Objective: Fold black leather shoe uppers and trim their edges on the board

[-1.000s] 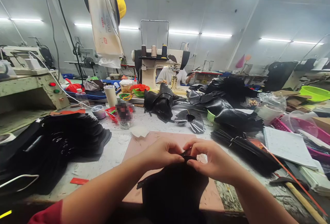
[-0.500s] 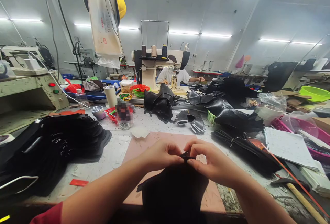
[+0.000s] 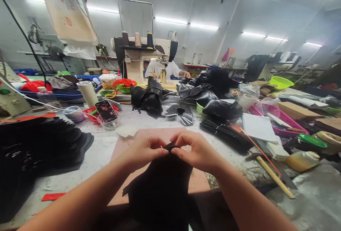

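Right at the lower centre of the frame, here is the black piece [image 3: 157,185], hanging dark and floppy from its top edge and running down past the bottom of the picture; the left hand [image 3: 144,150] pinches that edge between thumb and fingers, and the right hand [image 3: 197,148] does just the same from the other side, the two sets of fingertips very near each other; behind and beneath them lies the pink board [image 3: 199,183], on the pale table [image 3: 99,153]; over at the left edge, a thick stack of black pieces [image 3: 50,146] fans out, with a red strip [image 3: 53,197] below it; left of centre, a lit phone [image 3: 107,111] leans at a tilt; right of centre, a tied black bundle [image 3: 226,135] lies by the open notebook [image 3: 258,127], and a hammer [image 3: 275,177] rests at the lower right, its wooden handle slanting down; up at centre stands the sewing machine [image 3: 134,66], a person in a pale top [image 3: 173,69] sitting behind it.
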Demonstrator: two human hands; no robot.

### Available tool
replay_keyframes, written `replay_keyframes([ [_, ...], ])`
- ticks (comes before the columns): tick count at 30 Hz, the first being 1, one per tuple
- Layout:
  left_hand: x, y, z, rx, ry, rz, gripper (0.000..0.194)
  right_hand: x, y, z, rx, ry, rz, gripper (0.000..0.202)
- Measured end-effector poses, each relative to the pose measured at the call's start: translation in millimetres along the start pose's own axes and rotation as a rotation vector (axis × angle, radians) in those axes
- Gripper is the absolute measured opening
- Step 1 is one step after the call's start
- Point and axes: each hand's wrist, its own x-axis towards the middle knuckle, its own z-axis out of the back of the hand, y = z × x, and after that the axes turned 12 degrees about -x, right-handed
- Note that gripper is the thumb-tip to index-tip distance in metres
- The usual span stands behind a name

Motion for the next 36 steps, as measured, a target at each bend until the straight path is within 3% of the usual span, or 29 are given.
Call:
replay_keyframes([
  [9,1,-3,0.4,0.039,0.071,-0.061,0.024,-2,3,-2,-0.022,-0.081,-0.006,0.015],
  [16,6,-14,-2.9,0.277,0.132,-0.086,0.023,-3,6,-2,-0.141,-0.025,0.036,0.019],
  [19,8,-13,-2.6,0.236,0.119,-0.069,0.025,-5,3,0,-0.187,-0.033,0.05,0.012],
  [24,7,-6,-1.0,0.193,0.072,-0.055,0.022,-13,0,1,-0.278,-0.142,0.065,0.001],
  [30,7,-7,-2.9,0.267,0.088,-0.096,0.021,-22,8,-12,-0.529,-0.285,0.169,0.013],
  [33,9,-7,-3.8,0.318,0.088,-0.079,0.022,-21,7,-14,-0.523,-0.215,0.18,0.014],
  [36,10,-5,-3.5,0.349,0.087,-0.067,0.023,-19,5,-13,-0.35,-0.118,0.105,0.012],
])
